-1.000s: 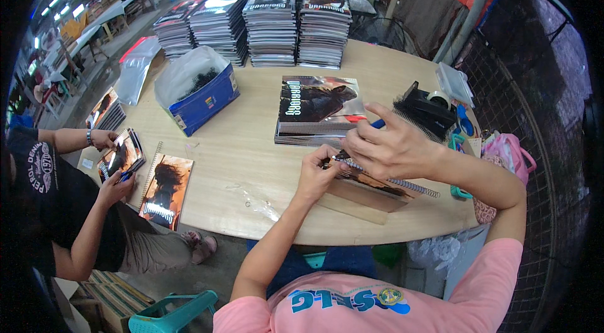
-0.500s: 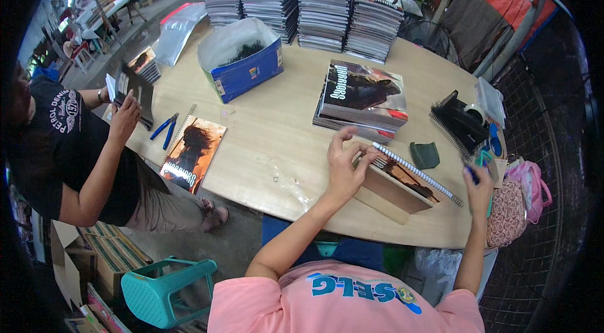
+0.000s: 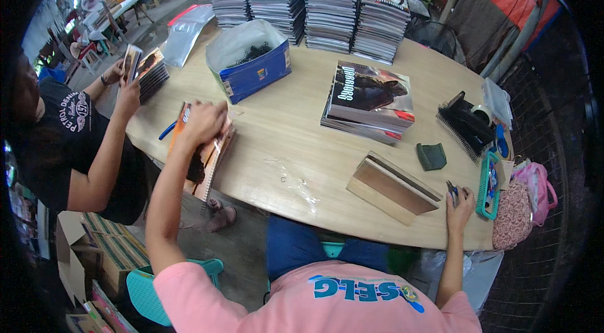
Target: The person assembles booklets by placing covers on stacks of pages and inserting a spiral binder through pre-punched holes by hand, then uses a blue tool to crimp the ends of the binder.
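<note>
At the table's left front edge, my left hand point(image 3: 205, 124) grips a spiral notebook point(image 3: 217, 155) with an orange and dark cover, its coil along the right side. The notebook hangs partly over the edge and covers the spot where another one lay. My right hand point(image 3: 461, 208) is closed round small dark-handled pliers point(image 3: 452, 191), resting on the table at the right front. Left of it stands a wooden angled stand point(image 3: 393, 189) with nothing on it. A dark green pad point(image 3: 431, 157) lies just beyond the stand.
Notebook stacks point(image 3: 331, 18) line the back, with a shorter stack point(image 3: 368, 103) before them. A blue box point(image 3: 255, 75) holds black coils. At right are a black tape dispenser point(image 3: 467, 120) and green basket point(image 3: 484, 191). A co-worker point(image 3: 88, 150) handles a notebook at left.
My left hand has carried the spiral notebook from the wooden stand to the left edge. My right hand has come down nearer the table's front. The co-worker's hands have shifted toward the small stack.
</note>
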Available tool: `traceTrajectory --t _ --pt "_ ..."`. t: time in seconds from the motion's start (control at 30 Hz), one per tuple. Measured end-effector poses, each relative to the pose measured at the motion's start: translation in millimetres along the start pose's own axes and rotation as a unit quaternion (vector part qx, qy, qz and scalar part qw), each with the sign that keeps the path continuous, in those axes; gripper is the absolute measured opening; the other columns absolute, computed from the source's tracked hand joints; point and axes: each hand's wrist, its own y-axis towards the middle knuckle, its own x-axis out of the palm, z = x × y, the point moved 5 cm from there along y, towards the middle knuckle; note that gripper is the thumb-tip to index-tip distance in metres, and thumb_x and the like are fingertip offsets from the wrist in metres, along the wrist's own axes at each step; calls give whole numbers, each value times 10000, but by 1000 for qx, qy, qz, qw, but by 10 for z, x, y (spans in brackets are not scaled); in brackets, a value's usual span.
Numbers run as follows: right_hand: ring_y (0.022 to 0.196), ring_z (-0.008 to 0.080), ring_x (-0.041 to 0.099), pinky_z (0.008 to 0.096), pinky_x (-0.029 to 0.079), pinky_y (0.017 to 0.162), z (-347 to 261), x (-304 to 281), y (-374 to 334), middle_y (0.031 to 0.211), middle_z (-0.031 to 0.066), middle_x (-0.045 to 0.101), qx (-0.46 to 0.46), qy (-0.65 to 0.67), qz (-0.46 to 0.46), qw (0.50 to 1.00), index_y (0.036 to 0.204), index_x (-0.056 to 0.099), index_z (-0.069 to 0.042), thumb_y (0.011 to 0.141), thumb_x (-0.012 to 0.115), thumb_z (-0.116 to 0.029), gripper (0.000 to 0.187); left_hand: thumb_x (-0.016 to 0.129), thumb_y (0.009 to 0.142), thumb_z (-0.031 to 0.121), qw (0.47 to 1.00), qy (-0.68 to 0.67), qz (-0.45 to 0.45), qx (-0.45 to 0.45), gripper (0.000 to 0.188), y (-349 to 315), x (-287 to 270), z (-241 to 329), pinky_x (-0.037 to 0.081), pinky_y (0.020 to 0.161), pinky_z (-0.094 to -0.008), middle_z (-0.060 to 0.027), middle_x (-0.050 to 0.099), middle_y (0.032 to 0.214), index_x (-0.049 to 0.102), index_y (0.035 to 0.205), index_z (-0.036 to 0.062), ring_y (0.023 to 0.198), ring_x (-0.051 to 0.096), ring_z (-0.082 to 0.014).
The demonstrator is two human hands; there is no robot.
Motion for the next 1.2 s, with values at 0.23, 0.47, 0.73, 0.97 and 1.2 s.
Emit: traceTrajectory --t 0.23,0.47,0.73,0.97,1.2 --pt "1205 365 436 457 311 1031 -258 -180 3 1295 206 461 28 -73 -42 996 1211 603 -29 852 627 -269 433 529 893 329 995 -23 95 12 335 -55 655 11 291 1009 -491 -150 481 1207 522 1146 111 1183 426 -321" --pt "1335 333 333 462 240 1103 -1122 -545 -57 1443 196 343 -92 461 -69 880 1471 204 -12 721 609 -706 1099 726 796 269 877 -451 159 -31 378 992 209 1503 517 741 -330 -138 643 997 594 1024 -2 857 634 -217" --pt "1215 361 473 389 355 1042 -1364 -589 -40 1266 206 504 -133 342 -245 898 1340 439 -15 634 802 -193 813 783 706 212 891 -441 -41 -102 315 1902 120 1827 524 541 -360 -154 655 732 563 757 -8 627 654 -271" --pt "1130 284 542 373 390 1014 -1870 -939 689 1194 176 572 -82 527 47 845 1288 497 -5 732 780 -158 643 606 812 -78 741 -621 246 61 158 1033 -671 2195 460 637 -261 -84 582 761 478 884 -20 761 599 -118" --pt "796 117 633 266 512 742 -2464 -1033 842 923 71 697 -68 590 44 803 1048 636 67 805 720 -78 296 584 867 -68 642 -757 116 46 256 321 -353 2356 442 879 -254 -52 623 994 513 1109 -21 955 568 -109"
